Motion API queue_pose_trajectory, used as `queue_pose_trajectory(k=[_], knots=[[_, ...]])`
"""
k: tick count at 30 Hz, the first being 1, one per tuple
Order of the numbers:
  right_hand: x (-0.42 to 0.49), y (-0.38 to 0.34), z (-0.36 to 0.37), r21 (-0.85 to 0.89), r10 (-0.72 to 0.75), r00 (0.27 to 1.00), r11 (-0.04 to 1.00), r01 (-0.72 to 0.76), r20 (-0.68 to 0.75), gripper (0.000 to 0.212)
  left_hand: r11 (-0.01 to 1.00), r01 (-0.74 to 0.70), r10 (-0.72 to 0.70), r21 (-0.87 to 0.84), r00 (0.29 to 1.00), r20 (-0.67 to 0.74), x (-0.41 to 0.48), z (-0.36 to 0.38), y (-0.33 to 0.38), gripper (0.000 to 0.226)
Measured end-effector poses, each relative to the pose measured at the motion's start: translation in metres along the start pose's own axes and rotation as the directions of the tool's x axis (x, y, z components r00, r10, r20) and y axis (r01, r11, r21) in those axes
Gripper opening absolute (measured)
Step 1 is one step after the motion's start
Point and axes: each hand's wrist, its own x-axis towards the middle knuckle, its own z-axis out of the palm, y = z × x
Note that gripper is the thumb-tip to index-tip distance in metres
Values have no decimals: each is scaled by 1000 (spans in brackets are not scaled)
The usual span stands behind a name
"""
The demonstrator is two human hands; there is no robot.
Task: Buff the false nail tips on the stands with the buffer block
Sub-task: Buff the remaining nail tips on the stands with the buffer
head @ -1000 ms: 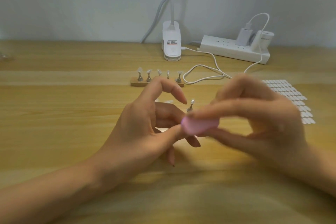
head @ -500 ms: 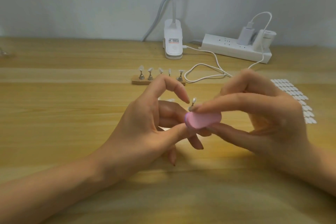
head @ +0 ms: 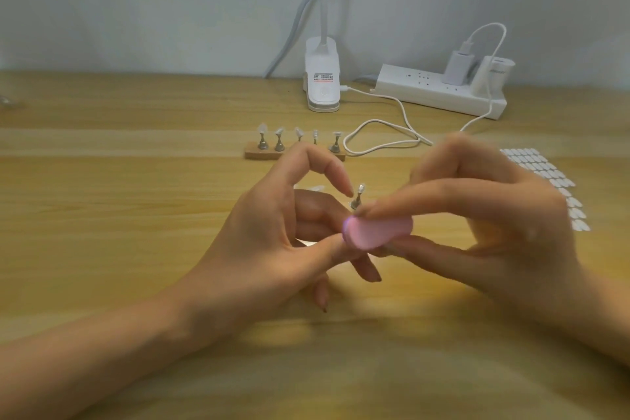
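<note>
R hand [head: 494,232] pinches buffer block [head: 378,232] flat: index along top, thumb underneath, other fingers curled behind (blurred). Block's rounded end points toward L hand [head: 272,242].

L hand: index arched high, thumb straight w/ its tip touching block's end. Prob. a brace to steady short strokes; judgement only.

One stand [head: 357,198] w/ nail tip [head: 360,187] sits just behind block, leaning slightly, betw. L index tip & R index tip. Nail tip shows clear above block's top edge, apart from it; no contact seen. Stand's foot hidden by block & R fingertip, so can't tell whether L fingers grip it or what bears it. Likely brought in close so the small tip can meet the block under control.

Wooden base [head: 295,156] w/ five more stands further back on bench [head: 136,215], well apart from both hands. Sheet of spare tips [head: 549,181] beyond R hand. Lamp clip [head: 322,82], power strip [head: 439,94], white cable [head: 381,133] at rear.
</note>
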Motion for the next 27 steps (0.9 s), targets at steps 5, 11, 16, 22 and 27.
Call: queue_pose_trajectory(k=[5, 11, 16, 22, 27], knots=[[-1, -4, 5, 14, -62, 996, 998, 61, 67, 20, 1000, -1, 1, 9, 1000, -5, -1, 1, 0, 31], [-1, -4, 6, -13, -47, 995, 999, 48, 83, 18, 999, 6, -6, 41, 1000, 7, -1, 0, -2, 36], [-3, 0, -6, 56, -75, 997, 996, 76, -21, 21, 997, -77, 77, -17, 997, -22, 4, -1, 7, 39], [-6, 31, -2, 179, 149, 977, 976, -121, -152, 26, 960, -245, 264, 137, 953, -147, 36, -34, 29, 50], [-5, 35, 1, 309, 274, 949, 926, -217, -156, 26, 802, -242, 259, 546, 965, 48, 37, -25, 12, 53]])
